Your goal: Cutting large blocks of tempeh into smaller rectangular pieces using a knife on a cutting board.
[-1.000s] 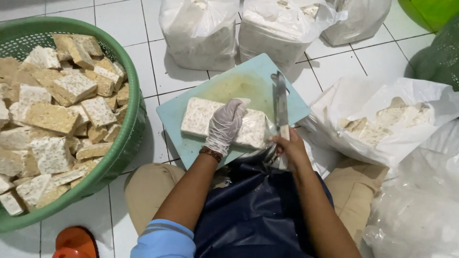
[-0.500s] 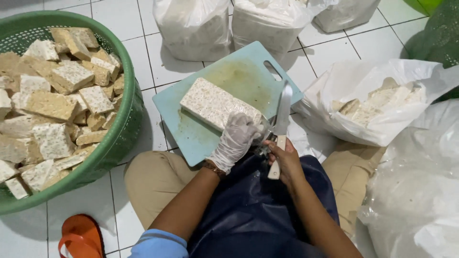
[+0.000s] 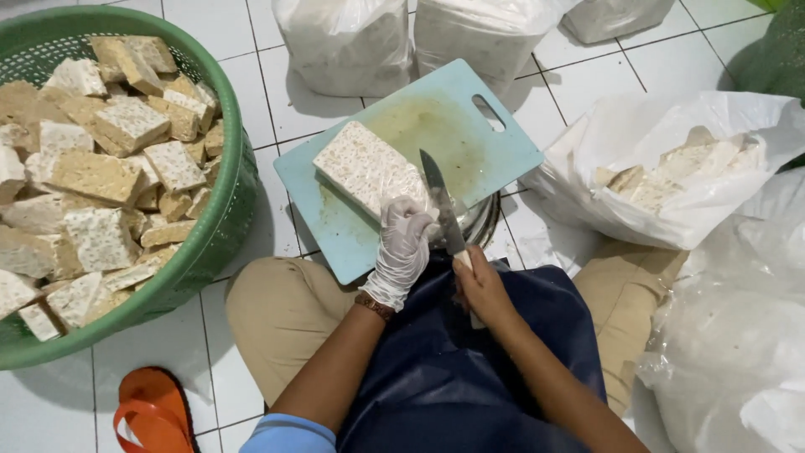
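Note:
A pale speckled tempeh block [image 3: 363,166] lies on a light blue cutting board [image 3: 495,159] in front of me. My left hand [image 3: 402,247], in a white glove, rests on the block's near end and holds it down. My right hand [image 3: 480,285] is bare and grips the handle of a knife [image 3: 440,201]. Its blade points away from me and lies against the block's near right edge, beside my gloved fingers.
A green basket [image 3: 225,193] at the left is heaped with cut tempeh pieces. An open white plastic bag [image 3: 671,176] with more pieces sits at the right. Several filled white bags [image 3: 352,42] stand behind the board. An orange sandal [image 3: 155,411] lies at bottom left.
The knife swung from the block's right side to its near edge, blade pointing away. My gloved hand slid back to the block's near end. The view shifted slightly.

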